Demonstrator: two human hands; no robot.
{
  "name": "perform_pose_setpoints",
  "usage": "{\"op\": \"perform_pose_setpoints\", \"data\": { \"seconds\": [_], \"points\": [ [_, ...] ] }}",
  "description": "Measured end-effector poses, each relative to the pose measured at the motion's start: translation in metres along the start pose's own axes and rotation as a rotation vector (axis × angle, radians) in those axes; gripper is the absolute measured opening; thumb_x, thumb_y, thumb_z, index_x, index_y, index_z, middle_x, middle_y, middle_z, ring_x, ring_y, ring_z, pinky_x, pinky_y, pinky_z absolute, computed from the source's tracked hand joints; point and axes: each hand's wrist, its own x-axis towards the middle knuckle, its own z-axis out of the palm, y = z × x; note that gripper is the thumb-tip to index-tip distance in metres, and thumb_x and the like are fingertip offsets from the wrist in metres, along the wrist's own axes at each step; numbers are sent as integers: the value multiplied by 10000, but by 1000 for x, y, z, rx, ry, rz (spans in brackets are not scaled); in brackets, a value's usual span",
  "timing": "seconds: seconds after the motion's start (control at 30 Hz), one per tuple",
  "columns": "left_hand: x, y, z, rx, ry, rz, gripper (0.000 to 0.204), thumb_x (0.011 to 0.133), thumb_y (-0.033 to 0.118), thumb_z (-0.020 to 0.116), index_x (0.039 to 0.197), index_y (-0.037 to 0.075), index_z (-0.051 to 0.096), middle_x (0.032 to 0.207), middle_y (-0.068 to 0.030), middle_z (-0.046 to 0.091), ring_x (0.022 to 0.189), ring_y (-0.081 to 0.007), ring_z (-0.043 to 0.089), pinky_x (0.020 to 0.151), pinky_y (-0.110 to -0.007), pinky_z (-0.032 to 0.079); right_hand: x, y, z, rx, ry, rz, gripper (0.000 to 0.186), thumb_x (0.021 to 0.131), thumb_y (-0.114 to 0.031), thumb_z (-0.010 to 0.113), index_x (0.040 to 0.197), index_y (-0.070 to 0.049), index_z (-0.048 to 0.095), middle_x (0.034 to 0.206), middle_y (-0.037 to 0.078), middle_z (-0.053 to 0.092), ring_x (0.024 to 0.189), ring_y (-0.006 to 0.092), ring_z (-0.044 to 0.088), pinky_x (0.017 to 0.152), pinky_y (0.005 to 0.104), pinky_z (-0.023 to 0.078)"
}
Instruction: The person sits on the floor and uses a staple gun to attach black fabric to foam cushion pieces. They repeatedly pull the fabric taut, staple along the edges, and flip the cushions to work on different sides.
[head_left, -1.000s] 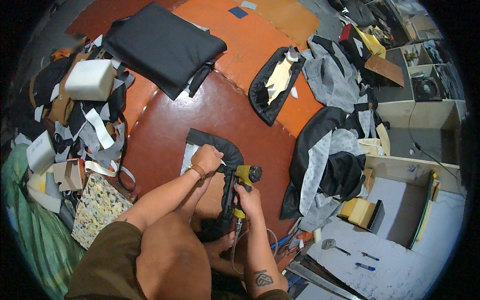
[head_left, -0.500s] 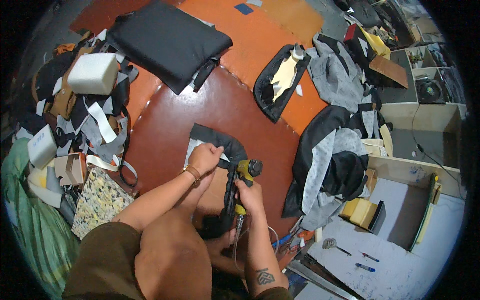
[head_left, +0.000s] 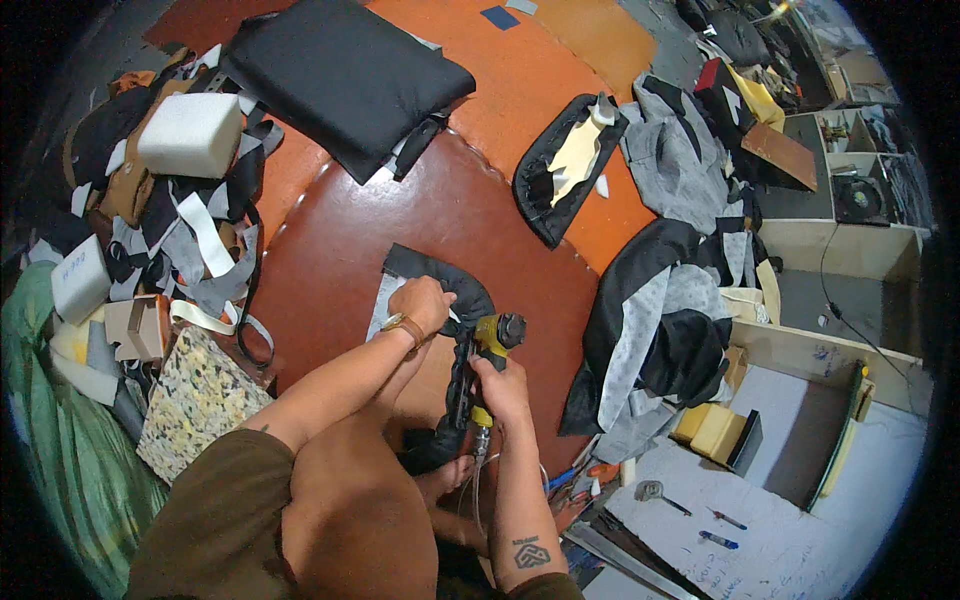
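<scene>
My left hand (head_left: 421, 303) presses down on a black upholstered cover piece (head_left: 438, 277) that lies on the dark red floor mat (head_left: 330, 250), with pale grey backing showing at its left edge. My right hand (head_left: 500, 380) grips a yellow and black staple gun (head_left: 484, 345), its head held against the cover's near edge just right of my left hand. A hose or cord hangs from the tool's handle toward my legs.
A large black cushion (head_left: 345, 75) lies at the far side. Foam blocks and fabric scraps (head_left: 170, 220) pile up on the left. Another cover with yellow foam (head_left: 570, 160) and a heap of grey and black fabric (head_left: 670, 320) sit at right, with wooden boards (head_left: 800, 480) beyond.
Both hands and the staple gun stay at the cover's edge; the view has shifted slightly, and the tool has barely moved.
</scene>
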Motion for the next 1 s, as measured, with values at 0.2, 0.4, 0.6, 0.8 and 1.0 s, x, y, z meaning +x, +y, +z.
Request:
{"op": "perform_pose_setpoints", "data": {
  "seconds": [0.2,0.4,0.6,0.8,1.0],
  "points": [
    [3,-16,-5,18,80,3,436,877,494,791,907,71,690,907,-166,755,913,-366,737,797,-495,559,10,-28,13,21,-21,-77,261,926,-245,696,863,8,678,668,54,655,590,163,619,578,340,471],
    [1,-20,-7,-31,41,5,400,880,455,807,914,87,654,907,-160,748,905,-370,727,791,-498,548,20,-40,22,-77,-10,-101,319,908,-270,699,943,47,703,712,108,701,660,218,686,646,385,518],
    [9,-28,-3,-45,69,19,360,871,395,827,912,85,649,889,-148,743,883,-377,719,773,-490,546,28,-49,48,-496,140,-65,482,870,-388,679,1100,28,756,1099,344,716,1136,464,683,982,517,523],
    [5,-35,-2,-138,68,60,366,859,387,835,952,65,689,970,-188,752,955,-399,717,819,-503,558,18,-38,26,-42,52,-91,278,893,-252,711,817,15,695,656,81,662,568,165,629,552,341,472],
    [5,-27,-8,-115,41,47,344,864,369,828,952,69,687,971,-191,750,953,-409,713,807,-506,554,18,-38,37,-396,109,-113,421,889,-371,689,1009,30,737,928,235,720,906,365,690,804,462,534]
  ]
}}
